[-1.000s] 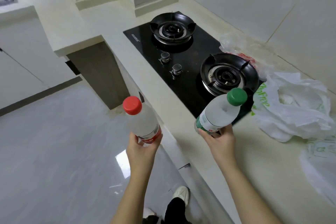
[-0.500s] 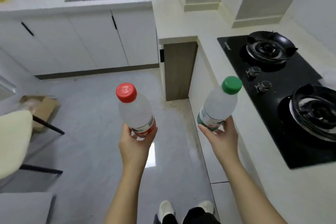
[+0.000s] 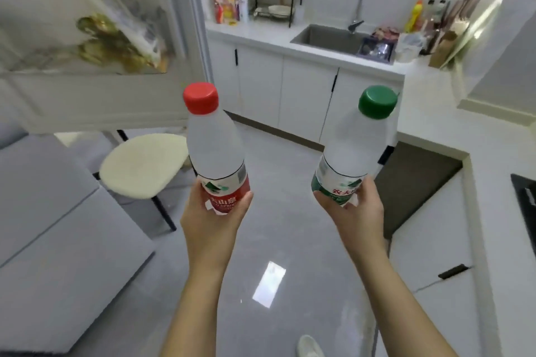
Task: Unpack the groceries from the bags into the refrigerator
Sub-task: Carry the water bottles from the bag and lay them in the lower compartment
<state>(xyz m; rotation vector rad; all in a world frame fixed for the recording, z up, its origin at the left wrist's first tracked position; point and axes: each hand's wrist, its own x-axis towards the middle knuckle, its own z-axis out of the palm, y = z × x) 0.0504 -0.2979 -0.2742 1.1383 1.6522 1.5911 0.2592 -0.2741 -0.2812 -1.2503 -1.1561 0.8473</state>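
Left hand (image 3: pixel 213 219): fingers wrapped round the base of the red-capped bottle (image 3: pixel 216 151) — upright, clear plastic.
Right hand (image 3: pixel 352 211): clasps the green-capped bottle (image 3: pixel 355 148) low — cap tilted right.

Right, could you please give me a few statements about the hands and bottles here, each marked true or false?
1. The left hand grips the red-capped bottle by its labelled lower part. True.
2. The right hand holds nothing. False: it grips the green-capped bottle.
3. Both bottles have their caps on. True.
4. The cream stool stands right of the green-capped bottle. False: it is left of the red-capped bottle.
5. A sink shows in the background. True.
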